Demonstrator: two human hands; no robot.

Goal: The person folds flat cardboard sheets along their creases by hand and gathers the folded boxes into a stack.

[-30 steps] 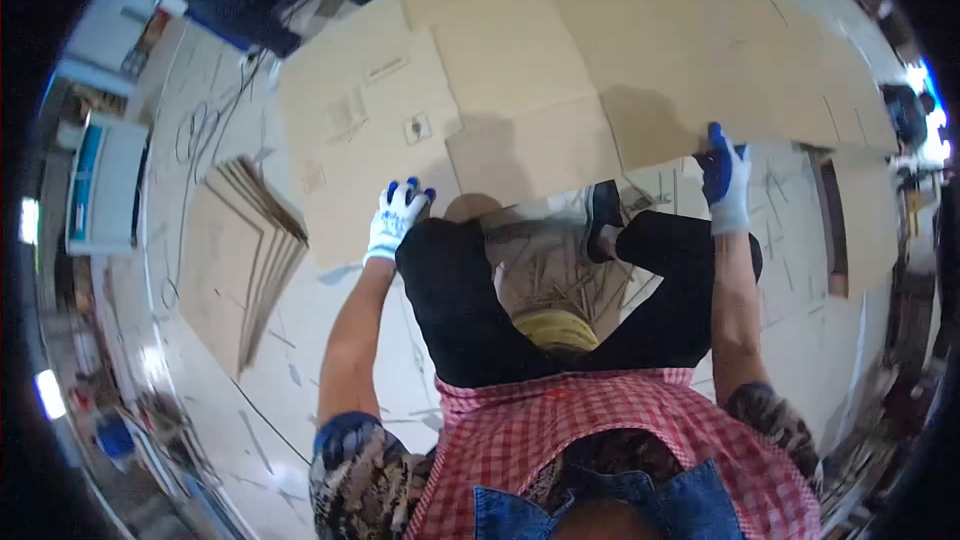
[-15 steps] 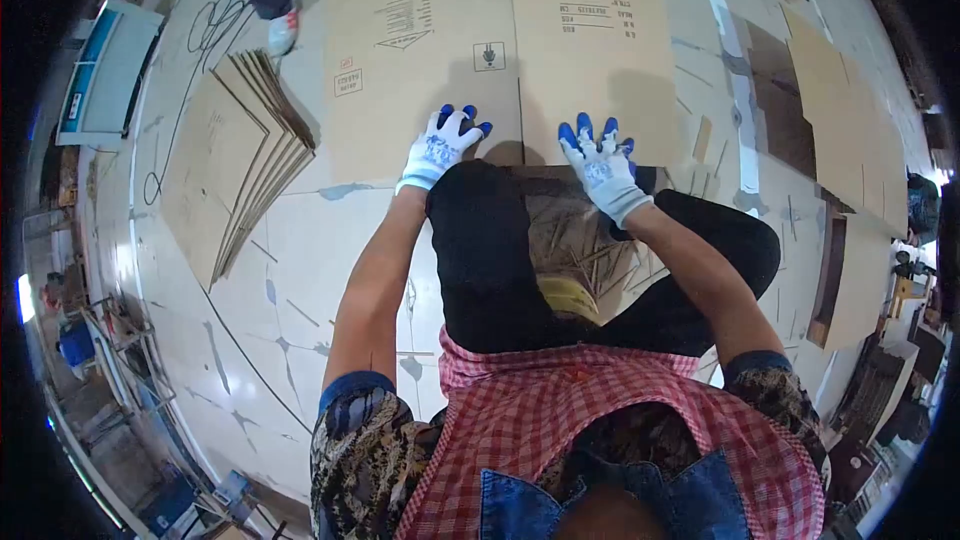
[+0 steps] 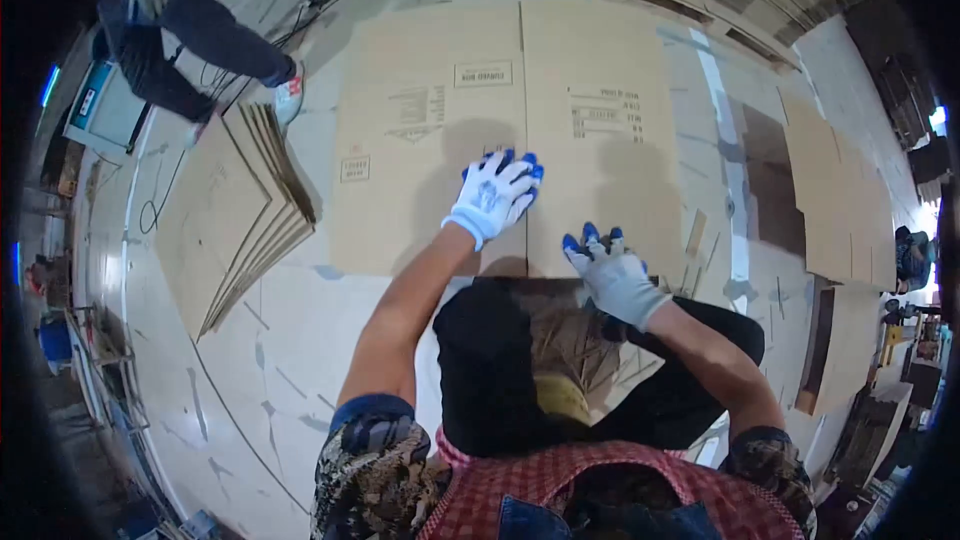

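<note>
A large flat cardboard sheet (image 3: 420, 210) with printed panels and a seam down its middle lies in front of my knees. My left hand (image 3: 492, 192), in a white glove with blue fingertips, rests flat on the sheet just left of the seam, fingers stretched out. It covers part of a printed mark. At the near edge, right of the seam, my right hand (image 3: 612, 278) wears the same kind of glove. Its spread fingertips touch the top of the cardboard, and nothing shows in its grip.
Folded cardboard sheets (image 3: 225, 215) lie stacked on the left, beside another person's legs (image 3: 215, 25). More cardboard (image 3: 835, 190) stands at right. A loaded pallet (image 3: 690, 5) is at the back right. Cardboard scraps (image 3: 575, 335) lie between my knees.
My left hand has slid forward and right across the sheet towards the seam. My right hand stays by the near edge. The view has tilted up, and the other person's legs show more.
</note>
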